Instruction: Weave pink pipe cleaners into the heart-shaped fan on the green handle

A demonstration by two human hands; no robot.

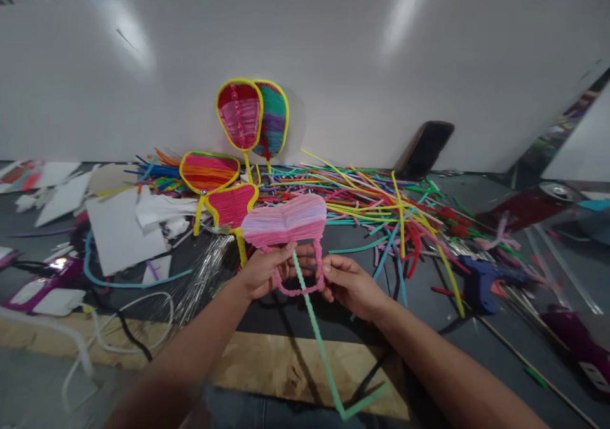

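1. The pink-and-lilac piece (286, 220) is held up over the front of the dark tabletop (260, 327), in front of the scattered craft stems (352, 194).
2. Its upper part is a wide panel of fuzzy strands laid side by side, running roughly crosswise: pale pink along the top, lilac through the middle and a stronger pink below. The outline is rounded at both ends, with a shallow dip at the top.
3. Beneath the panel hangs a twisted pink loop (292, 292), thick and bumpy, roughly squared with rounded lower corners and open in the middle.
4. A mint-green strand (315, 327) runs down from the panel's lower edge, crosses the loop's bottom and bends sharply near its lower end into a short arm pointing up to the right.
5. The left hand (272, 269) has its grip closed on the mint-green strand's top, thumb in front, fingers behind the loop's opening.
6. The right hand (350, 281) has its grip closed on the loop's right side, pinching it between thumb and fingers.
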